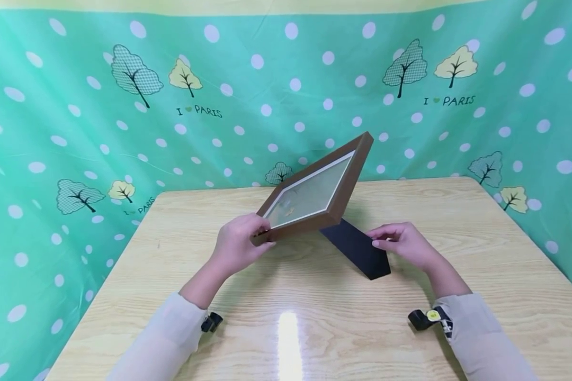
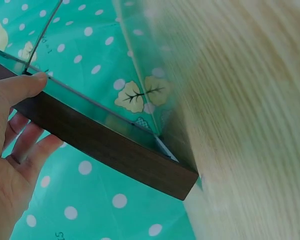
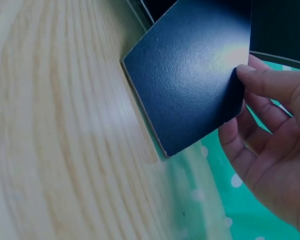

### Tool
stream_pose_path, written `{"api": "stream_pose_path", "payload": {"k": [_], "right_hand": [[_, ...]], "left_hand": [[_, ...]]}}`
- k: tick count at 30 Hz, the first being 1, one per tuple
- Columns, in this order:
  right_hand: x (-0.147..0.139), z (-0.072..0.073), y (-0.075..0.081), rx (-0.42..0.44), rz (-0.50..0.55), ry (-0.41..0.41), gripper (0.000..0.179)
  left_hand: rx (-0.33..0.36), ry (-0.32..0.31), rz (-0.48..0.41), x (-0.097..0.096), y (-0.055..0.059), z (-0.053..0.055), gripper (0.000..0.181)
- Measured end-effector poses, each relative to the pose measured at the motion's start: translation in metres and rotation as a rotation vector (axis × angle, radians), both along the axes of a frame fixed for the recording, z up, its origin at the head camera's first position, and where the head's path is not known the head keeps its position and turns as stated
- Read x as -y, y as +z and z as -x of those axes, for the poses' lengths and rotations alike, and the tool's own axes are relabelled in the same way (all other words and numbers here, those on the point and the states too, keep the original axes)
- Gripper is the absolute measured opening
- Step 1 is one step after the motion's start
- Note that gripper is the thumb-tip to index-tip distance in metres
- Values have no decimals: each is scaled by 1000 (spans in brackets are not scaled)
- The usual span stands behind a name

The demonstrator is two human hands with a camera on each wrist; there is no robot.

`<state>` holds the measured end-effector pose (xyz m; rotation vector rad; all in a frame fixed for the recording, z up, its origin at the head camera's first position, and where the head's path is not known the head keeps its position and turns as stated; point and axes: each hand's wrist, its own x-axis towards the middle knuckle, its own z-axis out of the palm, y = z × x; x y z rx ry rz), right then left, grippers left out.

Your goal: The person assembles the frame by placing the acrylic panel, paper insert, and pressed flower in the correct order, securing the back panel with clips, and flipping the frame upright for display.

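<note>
A brown picture frame (image 1: 345, 196) with a white inner border is held tilted over the wooden table, its glazed front facing up toward the head camera. My left hand (image 1: 240, 243) grips its near left edge, thumb on one side and fingers on the other; the left wrist view shows the dark brown edge (image 2: 105, 137) in that grip. Below the frame a black easel stand (image 1: 357, 248) slants out to the right, its angled end low by the table. My right hand (image 1: 402, 244) pinches the stand's edge between thumb and fingers, seen closely on the black board (image 3: 190, 75) in the right wrist view.
The light wooden table (image 1: 171, 296) spreads under both hands, with a bright light reflection near its front. A green dotted cloth (image 1: 248, 95) with printed trees hangs behind and at both sides. Small dark devices are strapped at both wrists.
</note>
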<state>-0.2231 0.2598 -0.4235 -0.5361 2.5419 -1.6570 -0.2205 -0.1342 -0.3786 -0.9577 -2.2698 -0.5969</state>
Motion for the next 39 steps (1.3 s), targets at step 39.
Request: {"api": "stream_pose_path", "payload": {"k": [39], "right_hand": [[41,-9,14,-430,-680,-138,78]], "left_hand": [[-158,8,0,-22,-6,-33,37]]}}
